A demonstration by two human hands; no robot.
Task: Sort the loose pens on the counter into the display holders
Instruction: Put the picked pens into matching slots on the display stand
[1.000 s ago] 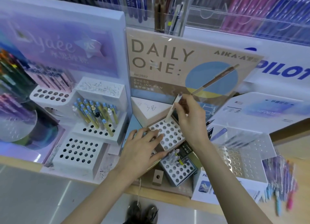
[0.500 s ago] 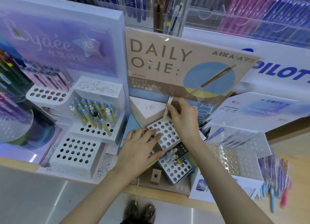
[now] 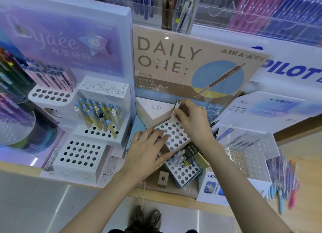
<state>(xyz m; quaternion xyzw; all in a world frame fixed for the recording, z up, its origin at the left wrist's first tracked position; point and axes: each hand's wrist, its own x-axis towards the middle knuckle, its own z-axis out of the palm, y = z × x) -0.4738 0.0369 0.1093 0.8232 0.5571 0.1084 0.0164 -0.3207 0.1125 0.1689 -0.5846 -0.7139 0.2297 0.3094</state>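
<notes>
A white pen (image 3: 175, 111) stands nearly upright with its tip in a back-row hole of the white perforated holder (image 3: 176, 137) under the "DAILY ONE" sign. My right hand (image 3: 193, 121) pinches the pen's barrel. My left hand (image 3: 148, 150) rests flat on the holder's front left corner with its fingers spread. A lower holder (image 3: 183, 171) in front carries a few pale pens. Loose pens (image 3: 284, 185) in pink, blue and purple lie on the wooden counter at the far right.
To the left stand a white tiered display with blue-capped yellow pens (image 3: 99, 116), an empty perforated block (image 3: 80, 154) and pink pens (image 3: 47, 77). A clear acrylic perforated holder (image 3: 247, 156) sits right of my hands. Racks of pens hang behind. The counter edge (image 3: 174, 198) runs below.
My right hand has brought the white pen down and leftward, from tilted above the holder to standing in a back-row hole. My left hand has stayed on the holder.
</notes>
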